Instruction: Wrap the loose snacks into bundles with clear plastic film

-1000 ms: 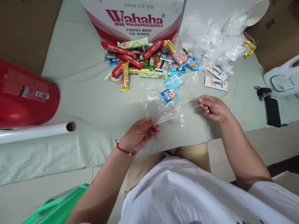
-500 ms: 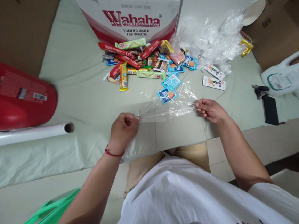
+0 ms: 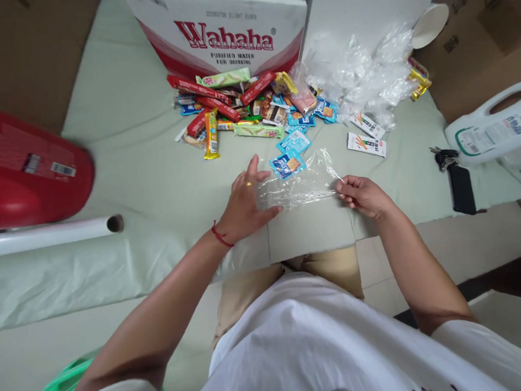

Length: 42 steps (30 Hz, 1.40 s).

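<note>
A clear plastic bag lies crinkled in front of me, near the table's front edge. Its right edge is pinched between the thumb and fingers of my right hand. At the bag's left end my left hand has thumb and fingers spread apart; whether it touches the plastic I cannot tell. A blue snack packet lies at the bag's far edge, with a light-blue packet just behind it. Farther back is a heap of wrapped snacks, among them a yellow snack bar and a green-wrapped bar.
A white-and-red water carton stands behind the snacks. Crumpled clear bags and white snack packs lie right of it. A red jug and a white roll are left; a white jug, keys and a black phone right.
My left hand has let go of the bag's left edge, opened its fingers and moved right and a little away from me. My right hand keeps its pinch on the bag.
</note>
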Each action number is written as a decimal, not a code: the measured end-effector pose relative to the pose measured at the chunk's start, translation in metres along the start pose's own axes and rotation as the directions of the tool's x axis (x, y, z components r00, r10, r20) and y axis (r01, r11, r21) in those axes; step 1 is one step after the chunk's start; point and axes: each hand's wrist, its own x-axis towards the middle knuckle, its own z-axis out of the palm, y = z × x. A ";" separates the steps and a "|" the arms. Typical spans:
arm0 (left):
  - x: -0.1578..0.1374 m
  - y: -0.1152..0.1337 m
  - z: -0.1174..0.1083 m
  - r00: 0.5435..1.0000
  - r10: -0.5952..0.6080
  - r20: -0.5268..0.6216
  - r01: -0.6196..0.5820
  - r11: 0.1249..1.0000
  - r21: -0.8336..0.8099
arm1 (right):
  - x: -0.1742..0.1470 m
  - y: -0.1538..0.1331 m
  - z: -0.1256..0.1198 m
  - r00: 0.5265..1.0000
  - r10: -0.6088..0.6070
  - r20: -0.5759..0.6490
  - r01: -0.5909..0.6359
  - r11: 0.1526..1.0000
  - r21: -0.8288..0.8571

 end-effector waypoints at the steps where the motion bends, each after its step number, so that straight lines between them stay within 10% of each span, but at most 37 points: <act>1: 0.003 -0.002 0.000 1.000 -0.020 0.018 0.020 1.000 0.005 | 0.000 0.002 -0.001 1.000 0.000 0.003 0.000 1.000 -0.015; 5: 0.002 -0.002 -0.003 0.998 -0.011 0.060 0.007 0.998 0.060 | 0.001 0.007 -0.008 0.975 -0.152 -0.160 0.121 0.975 -0.186; 9: -0.008 0.003 -0.006 0.993 0.054 0.108 -0.063 0.994 0.086 | -0.010 -0.012 -0.009 0.707 -0.642 -0.298 0.406 0.712 -0.573; 12: -0.013 0.008 -0.005 0.983 0.110 0.148 -0.125 0.988 0.091 | -0.019 -0.040 0.008 0.689 -0.723 0.047 0.579 0.511 -0.635; 16: -0.015 0.011 -0.004 0.971 0.160 0.179 -0.177 0.981 0.083 | -0.008 -0.067 0.045 0.635 -0.499 0.589 0.772 0.383 -0.508; 19: -0.017 0.010 -0.008 0.969 0.168 0.183 -0.183 0.981 0.068 | 0.004 -0.072 0.060 0.573 -0.335 0.748 0.814 0.341 -0.471; 26: -0.033 -0.006 -0.027 0.960 0.203 0.194 -0.194 0.979 -0.069 | -0.007 -0.069 0.022 0.656 -0.389 0.646 0.732 0.534 -0.423; 33: -0.055 -0.016 -0.035 0.947 0.195 0.254 -0.181 0.980 -0.078 | -0.025 -0.004 -0.029 0.775 -0.442 0.452 0.618 0.678 -0.397; 42: -0.081 -0.027 -0.039 0.889 0.392 0.238 -0.415 0.908 0.055 | -0.033 0.055 -0.044 0.688 -0.588 0.424 0.725 0.531 -0.439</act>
